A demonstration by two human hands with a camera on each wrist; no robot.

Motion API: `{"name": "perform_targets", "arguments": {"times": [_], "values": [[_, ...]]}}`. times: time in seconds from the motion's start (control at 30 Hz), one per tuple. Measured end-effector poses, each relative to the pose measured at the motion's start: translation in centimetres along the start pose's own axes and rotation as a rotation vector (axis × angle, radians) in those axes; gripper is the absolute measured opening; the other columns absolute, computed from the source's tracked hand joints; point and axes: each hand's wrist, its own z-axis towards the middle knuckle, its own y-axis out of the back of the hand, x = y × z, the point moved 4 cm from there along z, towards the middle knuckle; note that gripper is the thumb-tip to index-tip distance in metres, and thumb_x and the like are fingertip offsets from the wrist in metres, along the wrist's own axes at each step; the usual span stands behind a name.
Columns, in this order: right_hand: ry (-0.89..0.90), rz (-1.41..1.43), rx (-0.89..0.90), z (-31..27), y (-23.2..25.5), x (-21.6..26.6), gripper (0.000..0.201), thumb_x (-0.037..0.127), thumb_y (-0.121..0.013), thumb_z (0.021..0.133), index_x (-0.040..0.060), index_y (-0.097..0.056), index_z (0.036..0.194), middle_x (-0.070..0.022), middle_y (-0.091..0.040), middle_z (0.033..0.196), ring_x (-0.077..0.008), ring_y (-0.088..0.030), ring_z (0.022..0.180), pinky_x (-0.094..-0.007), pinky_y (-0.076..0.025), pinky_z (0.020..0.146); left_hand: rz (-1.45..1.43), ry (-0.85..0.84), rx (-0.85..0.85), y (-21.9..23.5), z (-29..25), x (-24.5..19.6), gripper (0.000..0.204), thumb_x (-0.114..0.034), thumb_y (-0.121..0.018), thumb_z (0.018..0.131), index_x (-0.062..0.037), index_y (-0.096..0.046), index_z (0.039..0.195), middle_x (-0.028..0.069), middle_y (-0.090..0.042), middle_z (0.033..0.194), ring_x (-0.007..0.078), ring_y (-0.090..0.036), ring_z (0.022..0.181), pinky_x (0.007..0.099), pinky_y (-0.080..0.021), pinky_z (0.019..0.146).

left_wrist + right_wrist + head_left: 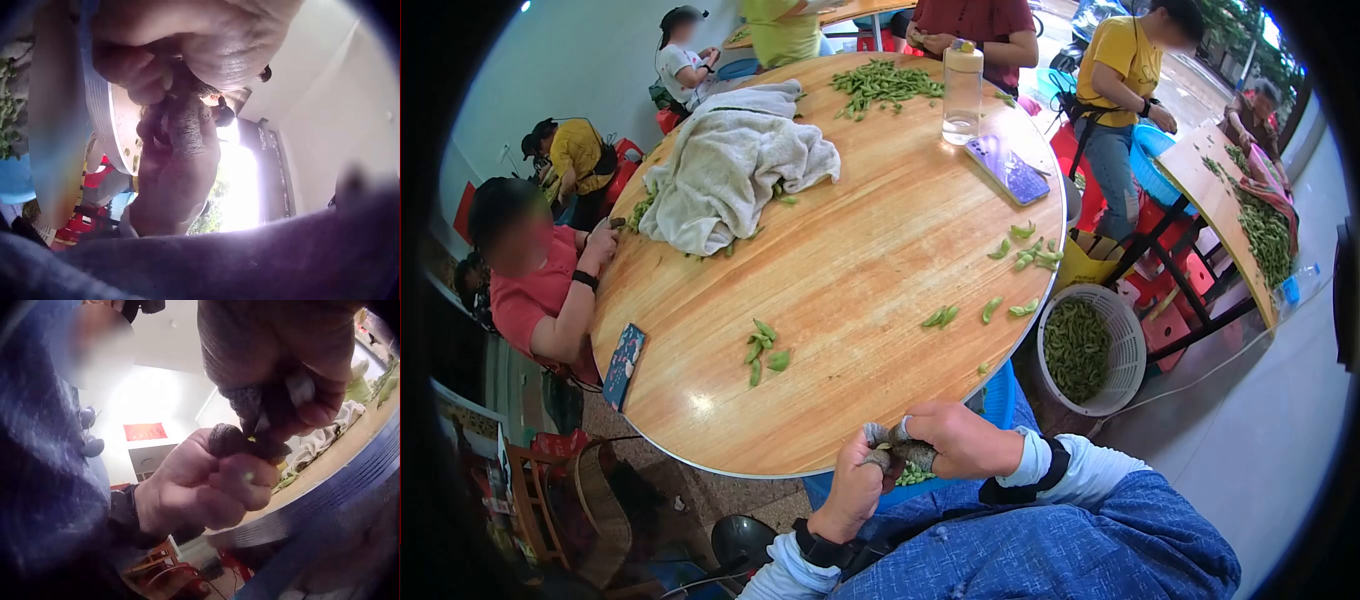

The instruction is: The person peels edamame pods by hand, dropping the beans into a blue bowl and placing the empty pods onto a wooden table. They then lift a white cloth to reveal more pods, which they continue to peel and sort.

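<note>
We're live at the round wooden table (820, 250) | our left hand (855, 490) and right hand (965, 440) meet, covered fingers clamped on a mostly hidden edamame pod (884, 446) | it's between our fingertips, over shelled beans (914, 475) | loose pods (765, 350) lie beyond

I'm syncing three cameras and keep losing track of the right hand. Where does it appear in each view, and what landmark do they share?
Head: right hand at lower centre, meeting the left hand.
Left wrist: right hand just below centre.
Right wrist: right hand large at the top, right of centre.
Shared landmark: the table, left of centre in left wrist, right side in right wrist.
</note>
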Motion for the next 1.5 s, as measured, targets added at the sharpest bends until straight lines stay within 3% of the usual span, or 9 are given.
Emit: {"name": "perform_targets", "arguments": {"times": [0.1, 0.2, 0.33, 0.53, 0.73, 1.03, 1.23, 1.43, 1.5], "values": [[-0.043, 0.041, -0.026, -0.1, 0.9, 0.0, 0.012, 0.002, -0.057, 0.066, 0.0004, -0.055, 0.078, -0.0187, -0.055, 0.075, -0.0379, -0.053, 0.074, -0.0391, -0.043, 0.062, 0.282, -0.241, -0.01, -0.3, 0.2, 0.6, 0.026, 0.002, -0.046, 0.071, -0.004, -0.054, 0.095, 0.0031, -0.052, 0.067, 0.0135, -0.05, 0.055, 0.0267, -0.039, 0.048], [-0.106, 0.009, -0.136, -0.2, 3.3, -1.6, 0.01, 0.004, -0.057, 0.07, 0.0011, -0.057, 0.08, -0.0189, -0.056, 0.076, -0.0373, -0.055, 0.074, -0.0385, -0.044, 0.062, 1.032, -0.518, 0.071, -1.4, -0.6, 0.0, 0.029, 0.003, -0.049, 0.068, -0.0057, -0.058, 0.094, 0.0097, -0.055, 0.068, 0.0232, -0.054, 0.061, 0.031, -0.043, 0.052], [-0.279, -0.168, -0.356, -0.9, 7.3, -4.1, 0.018, 0.009, -0.058, 0.078, -0.001, -0.059, 0.093, -0.0206, -0.059, 0.082, -0.0335, -0.058, 0.074, -0.0356, -0.046, 0.063, 1.356, -0.567, 0.251, -1.8, -0.9, 0.7, 0.033, 0.0, -0.057, 0.066, -0.0076, -0.06, 0.097, 0.0136, -0.058, 0.077, 0.0298, -0.056, 0.072, 0.0363, -0.046, 0.062], [-0.36, -0.057, -0.43, -1.7, 8.6, -4.0, 0.021, 0.005, -0.059, 0.078, -0.0043, -0.057, 0.097, -0.0203, -0.06, 0.081, -0.022, -0.06, 0.074, -0.0302, -0.045, 0.064, 1.155, -0.769, 0.147, -1.6, -1.6, -2.3, 0.022, -0.002, -0.057, 0.075, -0.0037, -0.061, 0.096, 0.0149, -0.061, 0.082, 0.0286, -0.059, 0.074, 0.0338, -0.048, 0.066], [-0.353, 0.036, -0.38, -1.4, 7.2, -3.7, 0.02, 0.005, -0.058, 0.078, -0.0045, -0.057, 0.095, -0.0183, -0.061, 0.078, -0.0189, -0.059, 0.073, -0.0294, -0.045, 0.064, 1.216, -0.759, -0.662, 5.7, 1.5, -10.7, 0.017, -0.003, -0.058, 0.073, 0.0003, -0.056, 0.089, 0.0173, -0.057, 0.076, 0.0314, -0.056, 0.07, 0.0383, -0.043, 0.06], [-0.216, 0.238, -0.291, 0.2, 3.0, -3.4, 0.021, 0.008, -0.059, 0.078, -0.0033, -0.057, 0.096, -0.0154, -0.061, 0.08, -0.017, -0.058, 0.072, -0.0283, -0.046, 0.064, 1.483, -0.575, -0.647, 7.6, 3.7, -11.2, 0.015, -0.009, -0.061, 0.072, -0.0006, -0.054, 0.082, 0.0179, -0.054, 0.075, 0.0351, -0.053, 0.07, 0.0419, -0.041, 0.061], [-0.214, 0.341, -0.216, 1.2, 1.5, -2.4, 0.021, 0.009, -0.058, 0.08, -0.0031, -0.057, 0.097, -0.0148, -0.061, 0.082, -0.0162, -0.058, 0.073, -0.028, -0.046, 0.066, 1.594, -0.837, -0.554, 5.1, 2.2, -9.6, 0.017, -0.008, -0.062, 0.071, -0.0005, -0.056, 0.085, 0.0165, -0.054, 0.077, 0.0339, -0.054, 0.071, 0.0403, -0.042, 0.062], [-0.272, 0.334, -0.199, 1.1, 1.0, -2.9, 0.024, 0.011, -0.057, 0.081, -0.0026, -0.055, 0.101, -0.0117, -0.061, 0.082, -0.0141, -0.057, 0.074, -0.0275, -0.045, 0.067, 1.24, -0.634, -0.464, 4.0, 2.0, -7.2, 0.017, -0.004, -0.065, 0.071, 0.0023, -0.058, 0.085, 0.0162, -0.058, 0.074, 0.0294, -0.057, 0.065, 0.035, -0.045, 0.058], [-0.349, 0.36, -0.154, 1.1, 0.7, -3.2, 0.026, 0.011, -0.057, 0.082, -0.0015, -0.054, 0.105, -0.008, -0.061, 0.084, -0.0122, -0.056, 0.079, -0.0265, -0.045, 0.071, 1.326, -0.735, -0.447, 3.8, 2.1, -7.0, 0.016, -0.006, -0.064, 0.072, 0.0023, -0.058, 0.084, 0.0159, -0.058, 0.072, 0.0284, -0.057, 0.062, 0.0342, -0.045, 0.056]]}}
